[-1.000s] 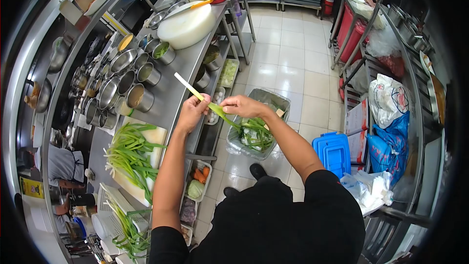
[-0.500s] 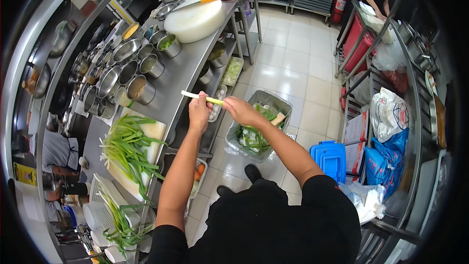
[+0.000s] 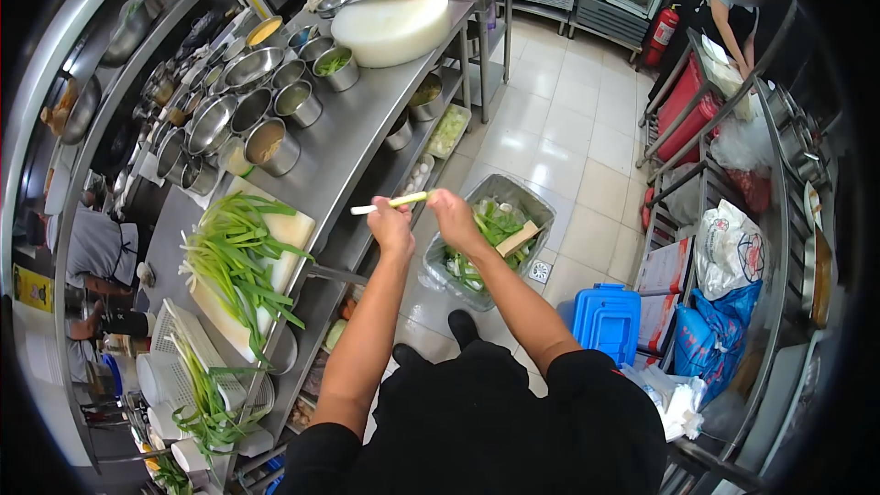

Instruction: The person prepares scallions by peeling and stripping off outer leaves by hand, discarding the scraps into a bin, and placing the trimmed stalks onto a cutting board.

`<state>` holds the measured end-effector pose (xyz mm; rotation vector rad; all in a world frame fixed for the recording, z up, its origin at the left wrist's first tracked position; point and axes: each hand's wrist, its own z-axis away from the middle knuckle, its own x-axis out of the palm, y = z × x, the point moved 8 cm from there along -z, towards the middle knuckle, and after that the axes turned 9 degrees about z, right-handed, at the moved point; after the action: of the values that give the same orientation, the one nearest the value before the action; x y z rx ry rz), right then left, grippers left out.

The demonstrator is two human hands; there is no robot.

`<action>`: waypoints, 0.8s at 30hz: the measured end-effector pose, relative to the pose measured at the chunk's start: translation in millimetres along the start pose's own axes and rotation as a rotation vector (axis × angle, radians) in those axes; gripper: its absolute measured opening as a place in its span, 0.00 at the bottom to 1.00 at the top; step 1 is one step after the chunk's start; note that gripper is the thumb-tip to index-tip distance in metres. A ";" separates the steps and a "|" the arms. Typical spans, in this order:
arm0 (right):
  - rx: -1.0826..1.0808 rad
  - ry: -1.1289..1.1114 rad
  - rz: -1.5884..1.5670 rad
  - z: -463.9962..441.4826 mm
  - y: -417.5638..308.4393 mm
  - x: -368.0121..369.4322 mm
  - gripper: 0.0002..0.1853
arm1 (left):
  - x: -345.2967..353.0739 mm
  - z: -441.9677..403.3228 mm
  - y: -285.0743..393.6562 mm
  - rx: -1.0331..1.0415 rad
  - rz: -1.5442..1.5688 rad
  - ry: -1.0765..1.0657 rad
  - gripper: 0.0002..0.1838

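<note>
A stalk with a white end and a pale green end [image 3: 408, 199] lies across the fingers of my left hand [image 3: 391, 223], which is closed around it. At the green end is my right hand [image 3: 451, 215], its fingers pressed together over the bin's near side; whatever it pinches is too small to name. Below it, a grey lined bin [image 3: 547, 214] holds green scraps. To the left, a pile of long green leafy stalks [image 3: 234, 252] rests on a white cutting board [image 3: 291, 227]. More green stalks [image 3: 203, 394] hang over a white basket [image 3: 171, 319].
Several metal pots [image 3: 272, 147] and a thick round white block [image 3: 392, 26] stand on the steel counter [image 3: 346, 131]. A blue lidded box [image 3: 607, 323] is on the floor at the right. Another person [image 3: 731, 14] works at the upper right.
The stalk is shorter at its green end than a second ago, and its white end has tilted down to nearly level. Both hands have shifted, and the camera view has turned slightly.
</note>
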<state>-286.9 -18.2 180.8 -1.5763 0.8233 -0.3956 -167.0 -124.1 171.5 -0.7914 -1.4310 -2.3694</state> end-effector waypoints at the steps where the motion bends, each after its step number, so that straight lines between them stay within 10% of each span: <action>1: 0.030 0.096 -0.097 -4.8 24.4 -1.3 0.15 | -6.8 -3.8 16.9 0.165 -0.018 0.062 0.14; 12: 0.291 -0.048 -0.238 -24.8 144.5 -71.1 0.21 | -43.2 17.9 117.8 0.135 -0.166 -0.166 0.17; 13: 0.226 0.002 0.602 -20.9 172.9 -89.6 0.24 | -49.6 24.9 122.2 0.143 -0.160 -0.181 0.17; 16: 0.388 0.330 0.968 10.1 191.6 -147.1 0.22 | -81.0 49.5 143.5 0.111 -0.184 -0.209 0.16; 18: 0.624 0.339 0.750 28.9 203.3 -169.4 0.18 | -107.7 68.6 163.6 0.156 -0.134 -0.157 0.13; 23: 0.526 0.009 0.810 75.4 317.2 -140.4 0.20 | -202.6 107.6 211.8 0.247 -0.075 0.009 0.05; 24: 0.312 0.106 0.387 74.7 282.6 -120.4 0.12 | -200.6 128.6 227.2 0.300 -0.101 0.189 0.04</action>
<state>-397.8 121.2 -80.4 -1.0848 1.0691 -0.3097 147.1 -131.6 269.9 -0.4166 -1.7217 -2.1555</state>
